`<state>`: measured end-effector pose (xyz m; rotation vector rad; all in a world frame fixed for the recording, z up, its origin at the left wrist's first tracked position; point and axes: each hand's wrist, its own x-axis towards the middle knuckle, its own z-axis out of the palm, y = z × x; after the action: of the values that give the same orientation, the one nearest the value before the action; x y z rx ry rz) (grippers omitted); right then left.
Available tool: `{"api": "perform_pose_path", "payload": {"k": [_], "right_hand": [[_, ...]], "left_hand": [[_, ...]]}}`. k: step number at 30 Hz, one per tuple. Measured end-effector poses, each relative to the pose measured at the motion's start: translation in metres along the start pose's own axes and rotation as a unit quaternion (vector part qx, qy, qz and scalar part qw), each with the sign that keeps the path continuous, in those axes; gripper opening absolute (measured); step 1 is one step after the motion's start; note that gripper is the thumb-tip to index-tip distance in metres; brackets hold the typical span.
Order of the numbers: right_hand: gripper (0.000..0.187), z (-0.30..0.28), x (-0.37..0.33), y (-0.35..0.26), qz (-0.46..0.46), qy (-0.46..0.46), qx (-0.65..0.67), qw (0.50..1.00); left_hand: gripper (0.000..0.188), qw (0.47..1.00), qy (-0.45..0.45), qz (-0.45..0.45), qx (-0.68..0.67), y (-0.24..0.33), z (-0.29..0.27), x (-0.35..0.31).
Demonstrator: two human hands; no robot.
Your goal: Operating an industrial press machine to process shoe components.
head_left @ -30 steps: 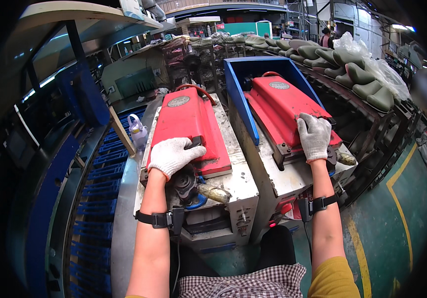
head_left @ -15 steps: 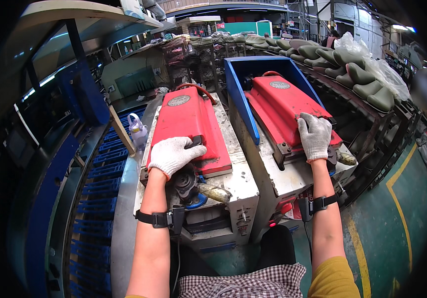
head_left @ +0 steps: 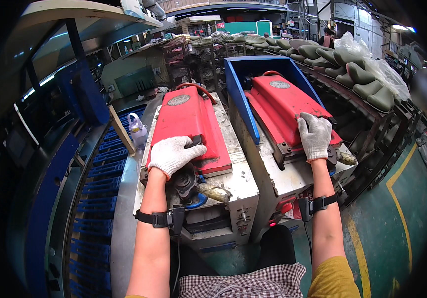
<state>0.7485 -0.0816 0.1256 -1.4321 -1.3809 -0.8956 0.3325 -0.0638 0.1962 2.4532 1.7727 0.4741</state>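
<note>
Fingers of left hand (head_left: 172, 154) and right hand (head_left: 315, 135), in nubby off-white knit gloves (head_left: 163, 158): curled over dark handles (head_left: 195, 140); tips hidden, cannot tell whether pinching. Beneath: left red cover (head_left: 181, 120) and right red cover (head_left: 279, 97), smooth, ridged, scuffed, atop boxy stained white machine bodies (head_left: 245, 180). Around right cover's far end: angular blue hood (head_left: 239, 99).

Your left hand (head_left: 174, 155) hides part of the left red cover's (head_left: 181, 119) front, and your right hand (head_left: 315, 136) hides part of the right red cover's (head_left: 285, 104) front edge. The markings on the oval badge (head_left: 178, 101) are too small to read, and a pale patch (head_left: 426, 88) at far right is blurred. The lower edge cuts off your checked apron (head_left: 243, 287).
</note>
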Motion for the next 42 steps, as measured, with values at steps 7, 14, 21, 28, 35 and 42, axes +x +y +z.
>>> {"api": "perform_pose_path", "payload": {"k": [7, 14, 21, 28, 35, 42], "right_hand": [[0.016, -0.002, 0.001, -0.001, 0.003, -0.005, 0.000, 1.000], [0.016, -0.002, 0.001, -0.001, 0.007, -0.010, 0.000, 1.000], [0.017, -0.002, 0.001, -0.003, 0.005, -0.010, 0.002, 1.000], [0.018, 0.000, -0.002, -0.016, 0.065, 0.016, -0.016, 0.998], [0.030, 0.001, -0.041, -0.171, 0.088, -0.150, 0.460, 0.871], [0.055, -0.046, -0.072, -0.262, 0.109, -0.593, 0.556, 0.573]], "left_hand": [[0.061, 1.000, -0.002, -0.002, -0.005, 0.001, -0.001, 0.000], [0.061, 1.000, 0.002, -0.002, -0.004, 0.001, 0.000, -0.001], [0.061, 1.000, 0.000, -0.002, -0.004, -0.001, -0.001, -0.002], [0.061, 1.000, -0.010, 0.004, -0.011, 0.001, -0.006, -0.005], [0.062, 0.999, -0.033, 0.035, -0.015, -0.006, 0.000, 0.006], [0.061, 0.990, -0.121, 0.072, -0.027, -0.015, -0.011, 0.011]]}}
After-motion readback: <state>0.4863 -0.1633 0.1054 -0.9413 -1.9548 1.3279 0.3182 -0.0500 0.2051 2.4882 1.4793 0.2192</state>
